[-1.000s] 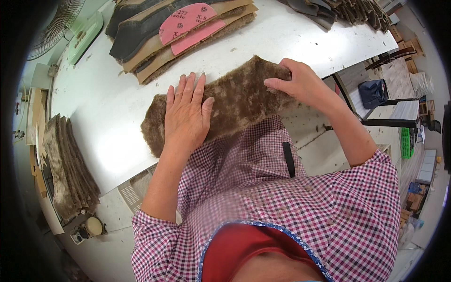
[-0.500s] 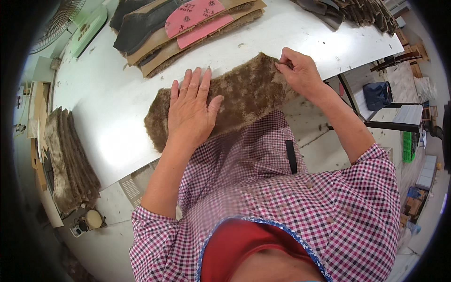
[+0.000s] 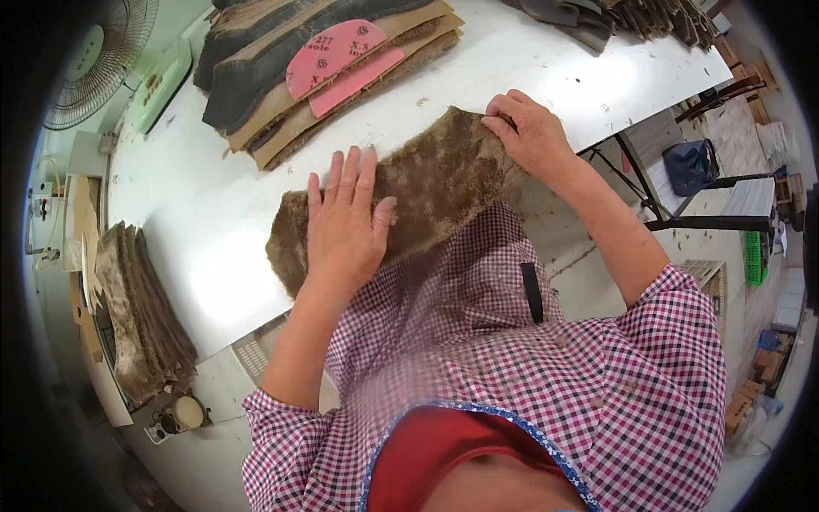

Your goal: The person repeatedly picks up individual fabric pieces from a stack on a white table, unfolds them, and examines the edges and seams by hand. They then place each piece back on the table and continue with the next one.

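Note:
A long piece of brown fur material (image 3: 435, 183) lies fur side up along the near edge of the white table, its near side partly over the edge. My left hand (image 3: 347, 218) rests flat on its left part, fingers stretched out and pointing away from me. At its far right corner, my right hand (image 3: 531, 132) pinches the edge between thumb and fingers. Just beyond it is a stack of layered insole pieces (image 3: 299, 81) with dark, tan and pink faces and fur edges.
The white table (image 3: 213, 222) slopes across the view. More brown fur pieces (image 3: 145, 316) are stacked at its left side, and another pile (image 3: 648, 21) sits at the far right. A fan (image 3: 98, 60) and a green tray (image 3: 162, 85) stand at the far left. A dark blue bag (image 3: 688, 167) is at right.
My view has shifted slightly, so the table's contents sit a little differently in it. My left hand still lies flat on the fur piece and my right hand still pinches its corner.

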{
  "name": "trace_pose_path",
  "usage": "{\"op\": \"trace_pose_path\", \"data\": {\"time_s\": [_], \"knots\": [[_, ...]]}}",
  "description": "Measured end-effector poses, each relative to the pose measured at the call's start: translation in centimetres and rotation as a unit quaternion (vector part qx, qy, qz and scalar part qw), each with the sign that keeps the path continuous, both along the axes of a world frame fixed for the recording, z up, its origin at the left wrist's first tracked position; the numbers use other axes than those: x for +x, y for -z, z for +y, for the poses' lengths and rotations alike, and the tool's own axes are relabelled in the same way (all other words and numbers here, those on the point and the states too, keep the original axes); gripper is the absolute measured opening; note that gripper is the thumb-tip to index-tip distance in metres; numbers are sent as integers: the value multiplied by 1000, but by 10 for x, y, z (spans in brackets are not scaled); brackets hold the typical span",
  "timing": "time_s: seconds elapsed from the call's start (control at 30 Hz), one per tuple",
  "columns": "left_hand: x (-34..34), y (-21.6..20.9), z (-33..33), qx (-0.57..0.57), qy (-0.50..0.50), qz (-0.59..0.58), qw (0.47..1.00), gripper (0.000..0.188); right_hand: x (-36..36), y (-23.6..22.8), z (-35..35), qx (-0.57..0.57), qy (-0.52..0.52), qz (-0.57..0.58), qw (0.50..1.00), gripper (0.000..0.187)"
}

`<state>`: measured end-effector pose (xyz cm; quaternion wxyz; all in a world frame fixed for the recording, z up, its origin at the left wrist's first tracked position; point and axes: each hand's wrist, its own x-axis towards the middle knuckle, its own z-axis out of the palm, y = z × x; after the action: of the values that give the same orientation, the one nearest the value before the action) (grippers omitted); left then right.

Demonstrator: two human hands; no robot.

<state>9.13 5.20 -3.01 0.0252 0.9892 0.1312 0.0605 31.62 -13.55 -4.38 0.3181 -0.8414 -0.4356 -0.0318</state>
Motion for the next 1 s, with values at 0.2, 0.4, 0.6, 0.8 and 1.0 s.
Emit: {"op": "trace_pose_path", "data": {"time_s": [0.2, 0.4, 0.6, 0.8, 1.0], "knots": [[72, 6, -39, -58, 203, -29, 977, 56, 4, 2, 7, -23, 12, -23, 999, 11], [96, 12, -48, -118, 154, -93, 976, 50, -6, -6, 16, -27, 29, -60, 997, 17], [73, 18, -19, -289, 118, -195, 930, 50, -63, -17, 36, 40, -138, 197, 970, 49], [14, 21, 13, -42, -27, -32, 998, 70, -63, -5, 32, -198, -137, -131, 962, 67], [-61, 19, 67, -57, -137, 34, 988, 67, -47, 2, 19, -221, -107, -137, 960, 67]]}}
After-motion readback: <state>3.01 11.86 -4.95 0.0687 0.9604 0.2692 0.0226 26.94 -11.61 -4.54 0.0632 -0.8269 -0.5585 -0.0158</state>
